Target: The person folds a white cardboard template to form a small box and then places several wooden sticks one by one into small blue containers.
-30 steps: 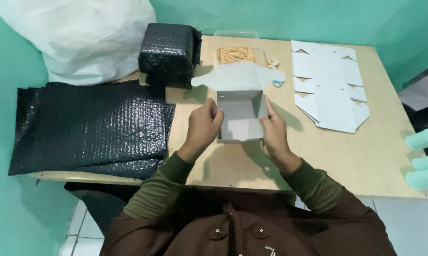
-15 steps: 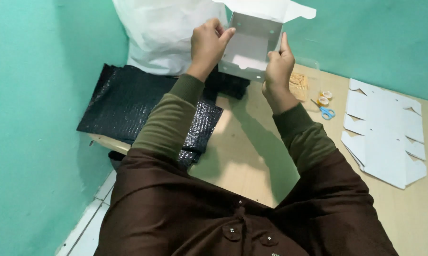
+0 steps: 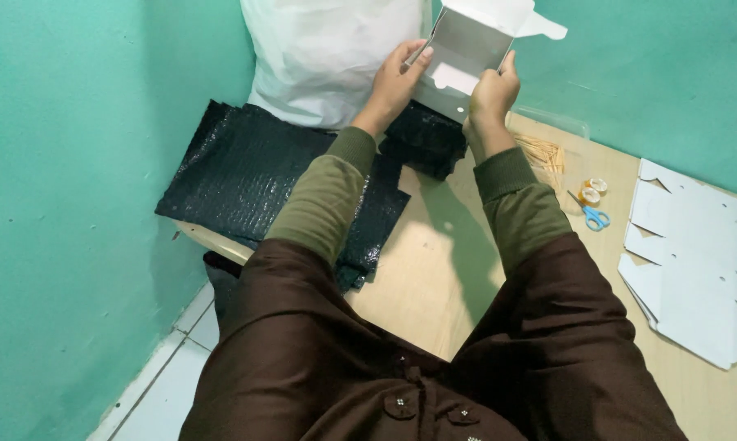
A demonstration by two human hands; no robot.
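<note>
Head view: you hold the folded white cardboard box (image 3: pixel 466 53) raised above the wooden table (image 3: pixel 442 269), both arms stretched forward. Your left hand (image 3: pixel 395 82) clamps its left wall, your right hand (image 3: pixel 491 94) its right wall. Beneath the box lies black bubble wrap (image 3: pixel 246 175).

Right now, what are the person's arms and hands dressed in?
Both hands, left and right, are bare, with no gloves. Olive-green long sleeves with ribbed cuffs cover the forearms, under a dark brown buttoned garment.
</note>
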